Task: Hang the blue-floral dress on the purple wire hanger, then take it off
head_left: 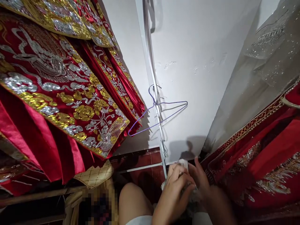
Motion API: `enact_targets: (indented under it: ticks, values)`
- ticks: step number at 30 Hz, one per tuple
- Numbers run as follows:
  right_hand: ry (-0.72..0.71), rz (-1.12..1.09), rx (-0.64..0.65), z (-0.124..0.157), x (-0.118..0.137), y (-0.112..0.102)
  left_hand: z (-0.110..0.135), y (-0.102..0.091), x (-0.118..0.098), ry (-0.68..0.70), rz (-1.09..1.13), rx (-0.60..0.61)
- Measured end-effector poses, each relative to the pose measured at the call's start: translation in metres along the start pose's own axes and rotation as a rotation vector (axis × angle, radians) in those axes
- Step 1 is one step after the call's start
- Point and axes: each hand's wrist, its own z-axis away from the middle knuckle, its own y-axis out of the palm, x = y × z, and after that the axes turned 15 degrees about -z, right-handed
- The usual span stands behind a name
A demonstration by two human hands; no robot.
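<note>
A whitish crumpled bundle (184,162), perhaps cloth, is low in the view above my lap. My left hand (175,184) has its fingers curled around it and covers most of it. On the other side, my right hand (202,181) presses against the same bundle with its thumb pointing up; its wrist is blurred. What the bundle is exactly cannot be made out. Beyond both hands, a purple wire hanger (172,102) hangs bare on a pale metal rack (150,59).
Red garments (82,103) with gold and silver sequins hang at the left. At the right are a sheer white sparkly garment (262,62) and another red embroidered garment (269,156). A white wall (199,40) stands behind the rack. Wooden furniture (72,203) is at lower left.
</note>
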Motion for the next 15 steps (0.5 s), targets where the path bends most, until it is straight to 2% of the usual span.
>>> enact_targets:
  ticks: [2, 4, 6, 7, 8, 9, 10, 11, 13, 14, 15]
  values:
    - [0.043, -0.025, 0.009, 0.000, 0.004, 0.014, 0.002, -0.016, 0.006, -0.075, -0.049, -0.017]
    - [0.131, 0.049, 0.045, -0.002, 0.008, 0.028, 0.004, -0.032, 0.021, -0.118, -0.007, -0.108]
    - [0.261, 0.241, 0.189, -0.007, 0.016, 0.042, 0.005, -0.046, 0.040, -0.127, 0.076, -0.146]
    - [0.326, 0.369, 0.312, -0.010, 0.024, 0.049, 0.005, -0.051, 0.049, -0.132, 0.100, -0.097]
    - [0.367, 0.514, 0.454, -0.013, 0.035, 0.055, 0.006, -0.056, 0.056, -0.145, 0.099, -0.003]
    - [0.348, 0.668, 0.577, -0.016, 0.047, 0.061, 0.007, -0.060, 0.062, -0.163, 0.072, 0.123]
    - [0.270, 0.817, 0.657, -0.019, 0.061, 0.067, 0.010, -0.064, 0.064, -0.187, 0.027, 0.255]
    - [0.119, 0.952, 0.662, -0.021, 0.076, 0.072, 0.015, -0.068, 0.065, -0.219, -0.024, 0.377]
    - [-0.321, 1.067, 0.486, -0.025, 0.104, 0.081, 0.028, -0.078, 0.063, -0.290, -0.105, 0.555]
    - [-0.491, 1.036, 0.399, -0.027, 0.115, 0.084, 0.035, -0.084, 0.060, -0.321, -0.123, 0.605]
    - [-0.598, 0.972, 0.322, -0.029, 0.122, 0.086, 0.043, -0.091, 0.057, -0.349, -0.124, 0.626]
